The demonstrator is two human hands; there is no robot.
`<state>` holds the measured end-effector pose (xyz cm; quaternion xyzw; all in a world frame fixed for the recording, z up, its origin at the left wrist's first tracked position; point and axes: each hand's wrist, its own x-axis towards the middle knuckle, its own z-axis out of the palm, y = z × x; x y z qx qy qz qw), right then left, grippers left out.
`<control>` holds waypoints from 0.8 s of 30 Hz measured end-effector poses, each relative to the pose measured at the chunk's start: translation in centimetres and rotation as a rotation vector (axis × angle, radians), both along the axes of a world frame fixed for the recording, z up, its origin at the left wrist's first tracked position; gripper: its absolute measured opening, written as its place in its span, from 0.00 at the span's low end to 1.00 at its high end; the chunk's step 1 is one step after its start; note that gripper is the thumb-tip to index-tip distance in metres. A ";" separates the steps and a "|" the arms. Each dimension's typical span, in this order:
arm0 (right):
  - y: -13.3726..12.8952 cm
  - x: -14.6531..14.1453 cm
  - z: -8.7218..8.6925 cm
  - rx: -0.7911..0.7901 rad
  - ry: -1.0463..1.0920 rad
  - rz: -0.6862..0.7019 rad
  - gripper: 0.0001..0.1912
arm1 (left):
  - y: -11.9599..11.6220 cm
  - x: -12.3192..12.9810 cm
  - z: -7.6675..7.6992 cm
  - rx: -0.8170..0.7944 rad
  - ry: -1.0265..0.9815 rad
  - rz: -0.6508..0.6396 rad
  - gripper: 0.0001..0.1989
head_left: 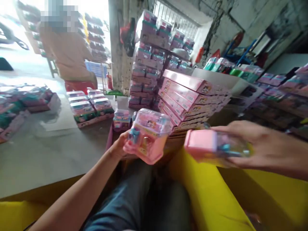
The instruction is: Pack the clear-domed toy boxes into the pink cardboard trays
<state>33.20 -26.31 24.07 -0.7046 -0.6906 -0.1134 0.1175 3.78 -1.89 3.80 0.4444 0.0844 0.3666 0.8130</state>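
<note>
Two pink plastic cases with clear lids are held in the air, apart from each other, above the person's lap. The first case (151,138), near the centre of the view, tilts slightly with its domed transparent lid uppermost; a blue clasp (133,136) shows on its side, and small coloured items are visible inside. The left hand (119,145) supports it, the grip closed around its lower left edge. The second case (201,146) lies on its side, its pink base toward the first; the right hand (247,141) pinches its clear end between thumb and fingers. Motion blur hides its contents.

Just behind the first case, a smaller-looking clear-lidded case (122,120) stands by the edge of the grey worktop (60,154). Farther left on the worktop, a display tray (97,120) carries rows of similar cases. Beyond the second case rises a leaning stack of printed pink cartons (183,99), with a taller stack of filled trays (146,64) behind it, below a barred window (178,16). Below the hands are the person's blue jeans (127,199) and a yellow panel (199,183). At upper left, a co-worker (67,54) in a beige top sits on a red seat (80,86), back turned.
</note>
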 end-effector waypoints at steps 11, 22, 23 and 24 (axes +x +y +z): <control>22.1 -9.5 -13.8 -0.767 -0.425 -0.116 0.31 | 7.0 -8.9 -5.5 0.228 0.176 0.324 0.33; 23.5 -5.2 -20.4 -0.424 -0.177 -0.148 0.35 | 9.1 -8.0 -8.5 0.207 0.132 0.401 0.38; 23.3 -4.8 -21.2 -0.361 -0.129 -0.134 0.34 | 9.0 -8.1 -8.5 0.213 0.137 0.401 0.38; 23.2 -4.4 -21.9 -0.302 -0.085 -0.116 0.32 | 9.0 -8.1 -8.5 0.221 0.145 0.400 0.38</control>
